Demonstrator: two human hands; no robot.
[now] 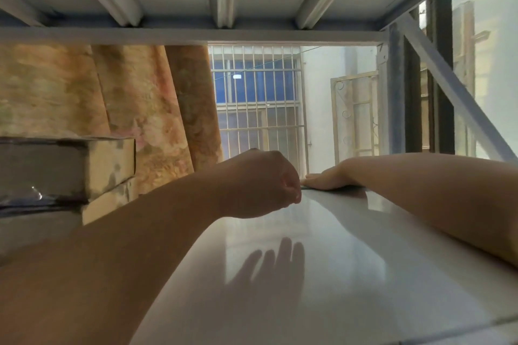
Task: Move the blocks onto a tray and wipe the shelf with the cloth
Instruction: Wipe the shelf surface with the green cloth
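Head view looks low along a glossy white shelf (322, 274) with both bare arms reaching to its far edge. Right hand (328, 180) lies flat, palm down and fingers together, pressing on something thin and dark, just visible under it at the back edge, which I take to be the cloth (346, 190). Left hand (263, 185) is curled loosely, fingertips near the right hand's; whether it pinches the cloth I cannot tell. No blocks or tray show; 2 stacked boxes (109, 171) sit at the left, beyond the shelf.

This looks like the wiping step. To do it well, keep the palm flat with even pressure and work in overlapping strokes across the full width, corners included.

So little of the cloth shows that its shape is uncertain; the visible strip runs left to right along the back edge, pointing toward the left hand.
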